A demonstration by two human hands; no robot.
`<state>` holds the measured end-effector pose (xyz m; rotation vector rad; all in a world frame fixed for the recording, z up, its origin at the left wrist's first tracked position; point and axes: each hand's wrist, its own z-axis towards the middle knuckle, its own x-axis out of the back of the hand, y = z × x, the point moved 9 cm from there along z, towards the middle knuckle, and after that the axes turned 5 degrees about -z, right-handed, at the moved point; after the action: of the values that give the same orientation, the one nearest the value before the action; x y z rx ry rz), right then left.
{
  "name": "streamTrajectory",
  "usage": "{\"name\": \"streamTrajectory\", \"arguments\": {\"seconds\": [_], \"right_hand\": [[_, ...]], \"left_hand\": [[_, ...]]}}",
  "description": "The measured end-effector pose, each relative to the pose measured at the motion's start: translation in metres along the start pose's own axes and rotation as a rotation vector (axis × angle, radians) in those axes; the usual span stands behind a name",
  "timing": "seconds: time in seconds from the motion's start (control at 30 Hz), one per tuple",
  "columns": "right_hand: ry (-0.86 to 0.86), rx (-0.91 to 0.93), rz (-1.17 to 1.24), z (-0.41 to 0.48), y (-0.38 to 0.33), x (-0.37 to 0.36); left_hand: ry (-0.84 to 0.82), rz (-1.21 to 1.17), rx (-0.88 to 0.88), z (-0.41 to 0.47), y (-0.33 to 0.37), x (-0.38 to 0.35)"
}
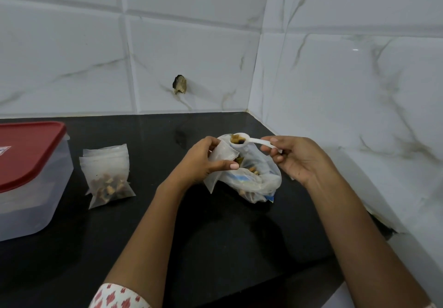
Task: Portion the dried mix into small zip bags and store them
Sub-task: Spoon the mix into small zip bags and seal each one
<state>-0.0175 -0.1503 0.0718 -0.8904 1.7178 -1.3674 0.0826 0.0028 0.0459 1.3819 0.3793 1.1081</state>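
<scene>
Far left on the surface (215, 235), the lidded box (31, 178) waits with filled zip bags (107, 178) beside it, probably for storing. Your left hand (201, 161) grips a small bag (221, 154) mouth-up so the loaded spoon (249, 141), pinched in your right hand (302, 161), can tip dried mix (236, 138) in over the source bag (261, 180).

hands (199, 161) (300, 161) holding small bag (224, 154), loaded spoon (254, 141)

Left hand (203, 161) grips small zip bag (223, 152), just left of spoon (251, 141). Right hand (294, 159) pinches spoon's handle, thumb on top.
</scene>
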Motion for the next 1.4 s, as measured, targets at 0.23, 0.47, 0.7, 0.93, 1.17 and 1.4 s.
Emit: {"name": "streamTrajectory", "arguments": {"seconds": [0.23, 0.47, 0.7, 0.93, 1.17, 1.4], "right_hand": [[-0.055, 0.032, -0.226, -0.005, 0.007, -0.030], [0.000, 0.616, -0.829, -0.021, -0.023, -0.051], [-0.030, 1.189, -1.262, -0.050, -0.030, -0.076], [0.081, 0.999, -0.967, -0.047, -0.045, -0.043], [0.258, 0.489, -0.857, -0.001, -0.021, -0.002], [0.244, 0.445, -1.287, 0.017, 0.002, -0.032]], "left_hand": [[-0.008, -0.019, 0.014, -0.004, 0.004, -0.004], [0.089, 0.058, -0.091, -0.005, 0.012, 0.003], [0.052, 0.047, -0.053, -0.003, 0.006, 0.006], [0.045, -0.061, 0.021, -0.003, -0.004, 0.001], [0.057, 0.065, 0.136, -0.001, -0.011, 0.001], [0.044, 0.180, 0.218, 0.001, -0.019, 0.005]]}}
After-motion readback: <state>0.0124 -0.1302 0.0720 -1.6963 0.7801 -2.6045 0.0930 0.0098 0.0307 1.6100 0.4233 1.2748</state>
